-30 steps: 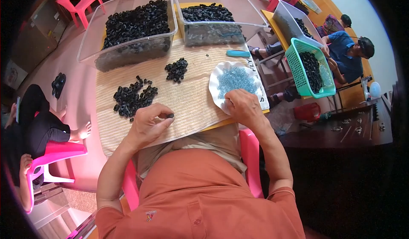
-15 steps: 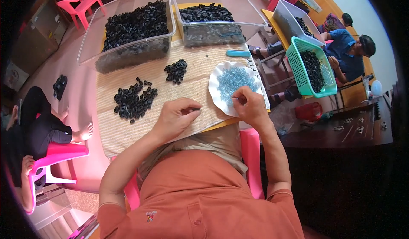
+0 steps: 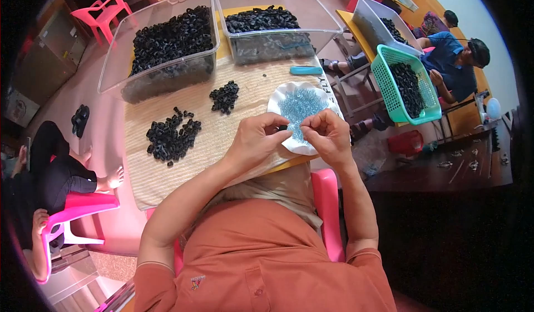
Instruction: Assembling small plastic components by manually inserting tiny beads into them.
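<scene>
My left hand (image 3: 257, 140) and my right hand (image 3: 329, 137) meet fingertip to fingertip over the near edge of a white scalloped plate (image 3: 278, 97) filled with small blue beads (image 3: 301, 104). A small dark piece sits pinched between the fingertips of both hands; it is too small to make out. A larger heap of black ring-shaped parts (image 3: 170, 136) lies on the woven mat (image 3: 167, 178) to the left of my left hand. A smaller heap of the same parts (image 3: 225, 95) lies farther back.
Two clear bins (image 3: 161, 56) (image 3: 272, 34) of black parts stand at the table's far side, with a teal tool (image 3: 306, 70) beside them. A person (image 3: 453, 62) sits at right by a green basket (image 3: 403, 84). Another person (image 3: 50, 167) sits at left on a pink chair.
My left hand moved right from the mat near the black heap to the plate's edge. My right hand shifted slightly and now meets it at the fingertips.
</scene>
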Tool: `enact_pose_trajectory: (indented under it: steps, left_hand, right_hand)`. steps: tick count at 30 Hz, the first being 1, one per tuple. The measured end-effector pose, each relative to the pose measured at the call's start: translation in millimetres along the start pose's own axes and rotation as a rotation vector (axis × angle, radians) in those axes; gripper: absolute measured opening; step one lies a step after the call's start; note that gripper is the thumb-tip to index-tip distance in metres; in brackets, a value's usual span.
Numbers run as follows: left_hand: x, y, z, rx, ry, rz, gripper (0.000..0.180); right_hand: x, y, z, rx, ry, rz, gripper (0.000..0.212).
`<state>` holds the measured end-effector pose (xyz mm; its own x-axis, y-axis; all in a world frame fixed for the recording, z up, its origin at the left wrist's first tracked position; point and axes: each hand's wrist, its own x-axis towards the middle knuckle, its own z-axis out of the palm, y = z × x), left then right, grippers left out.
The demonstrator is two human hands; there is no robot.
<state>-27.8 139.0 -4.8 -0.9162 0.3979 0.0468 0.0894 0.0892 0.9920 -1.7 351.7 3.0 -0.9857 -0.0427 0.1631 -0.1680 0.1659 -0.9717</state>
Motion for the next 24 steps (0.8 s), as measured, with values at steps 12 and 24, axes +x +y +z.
enact_pose_trajectory:
  steps: [12,24]
  left_hand:
    - [-4,-15,5,-0.521,-0.024,-0.032,0.016]
    - [-22,-5,1,-0.716,-0.007,-0.132,0.018]
  right_hand:
    - [-10,-2,15,0.262,-0.070,0.073,0.011]
    - [-19,14,28,0.062,-0.033,-0.245,0.009]
